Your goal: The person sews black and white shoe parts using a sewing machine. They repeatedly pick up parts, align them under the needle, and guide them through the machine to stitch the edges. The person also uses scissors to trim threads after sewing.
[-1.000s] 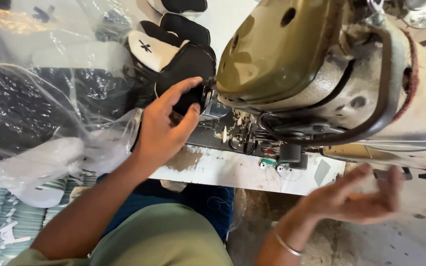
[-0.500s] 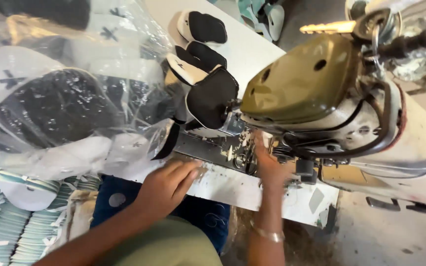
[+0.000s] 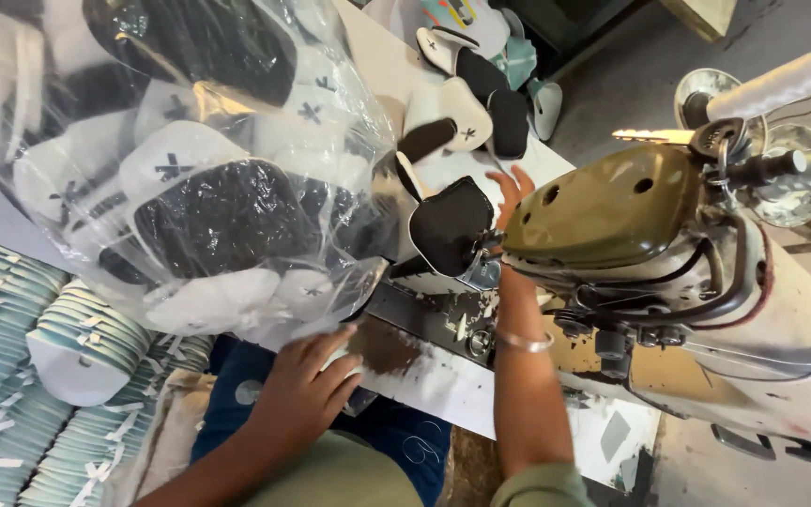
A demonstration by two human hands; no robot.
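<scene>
- Head view: left hand [image 3: 307, 390] spread flat, palm down, on bench [image 3: 443, 385] edge, touching clear bag [image 3: 199, 160] of black and white pieces.
- Right hand [image 3: 509, 188] reaching behind olive machine [image 3: 612, 211], fingers extended and partly hidden, just beside black piece [image 3: 448, 223] standing at needle area; grip cannot be told.
- Thread cone [image 3: 772, 84] atop machine.

I see the scene evenly lit by soft daylight, fairly bright, with no hard shadows; the clear plastic bag [image 3: 190, 160] throws white glare streaks along its creases, which wash out what lies inside; the olive machine head [image 3: 612, 202] carries a dull sheen on top; the floor under the tabletop [image 3: 443, 376] sits in deep shade; my wide lens bends lines near the edges; the right hand [image 3: 511, 188] is slightly soft with blur
</scene>
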